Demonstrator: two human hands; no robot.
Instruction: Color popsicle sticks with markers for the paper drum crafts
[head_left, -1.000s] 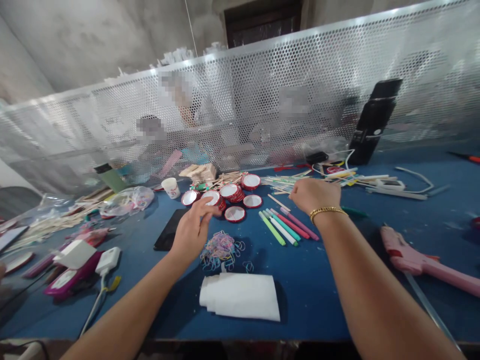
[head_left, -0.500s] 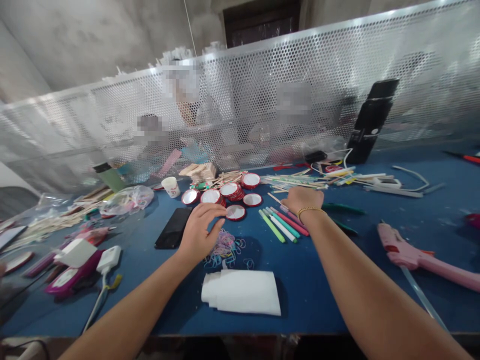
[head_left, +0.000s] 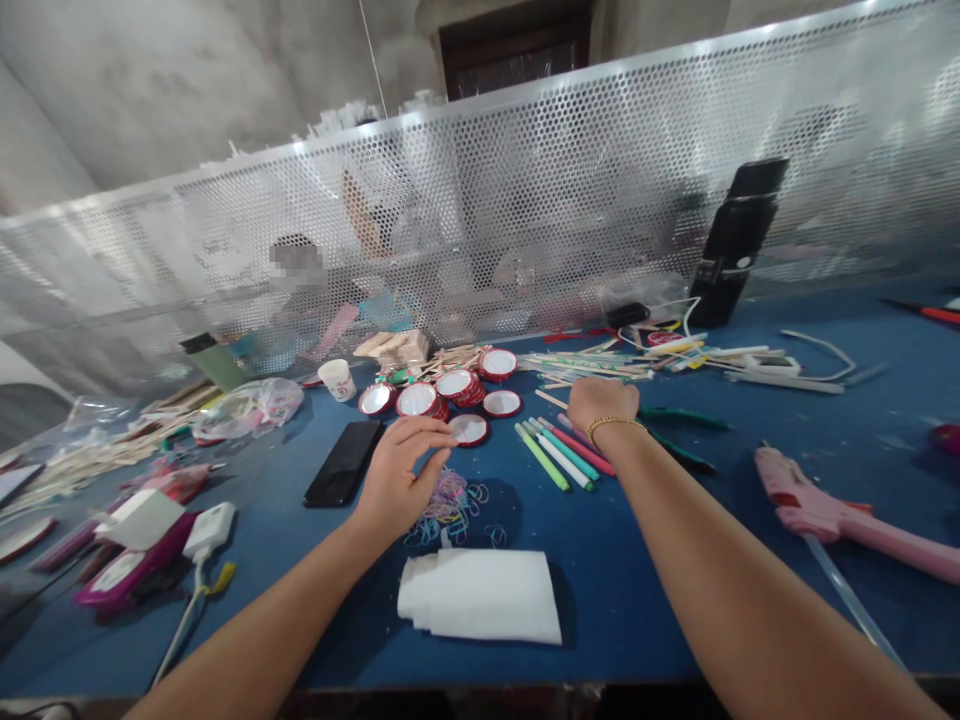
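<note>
My left hand (head_left: 405, 472) hovers with its fingers spread, its fingertips beside a red-rimmed round piece with a pale centre (head_left: 469, 430). More of these red-rimmed pieces (head_left: 454, 384) are stacked behind it. Under that hand's thumb side lies a tangle of coloured rubber bands (head_left: 450, 500). My right hand (head_left: 602, 405) is bent down at the table, its back toward me, so its fingers are hidden. A thin wooden stick (head_left: 551, 399) shows at its left side; whether it is held I cannot make out. Coloured pens (head_left: 559, 453) lie just in front, and green-handled pliers (head_left: 686, 418) to its right.
A folded white cloth or paper (head_left: 480, 595) lies near the front edge. On the left are a black phone (head_left: 343, 465), a paper cup (head_left: 337, 380) and a power strip (head_left: 139, 570). A pink glue gun (head_left: 817, 510) lies right. Behind stands a perforated metal screen (head_left: 487, 230).
The view has shifted slightly. Both hands stay in nearly the same places, the left still spread beside the round piece and the right still down by the sticks.
</note>
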